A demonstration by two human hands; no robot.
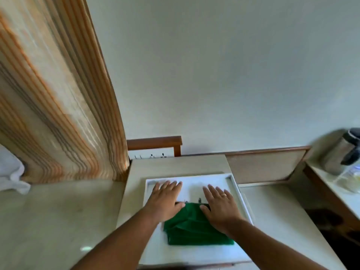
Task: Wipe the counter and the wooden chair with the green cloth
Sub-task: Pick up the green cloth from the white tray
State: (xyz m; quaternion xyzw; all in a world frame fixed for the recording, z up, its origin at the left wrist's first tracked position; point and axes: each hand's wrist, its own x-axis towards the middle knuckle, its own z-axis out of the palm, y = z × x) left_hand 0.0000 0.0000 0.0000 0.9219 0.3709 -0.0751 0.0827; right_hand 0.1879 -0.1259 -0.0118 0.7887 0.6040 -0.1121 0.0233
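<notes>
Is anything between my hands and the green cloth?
Nothing visible. The left hand and right hand lie flat, fingers spread, already touching the folded green cloth on the white rectangular tray.

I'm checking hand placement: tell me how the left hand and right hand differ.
The left hand shows no ring; the right hand wears one. The left hand reaches closer to the white tray's far rim. Both lie flat, fingers spread, palms down, at the green cloth's far edge.
</notes>
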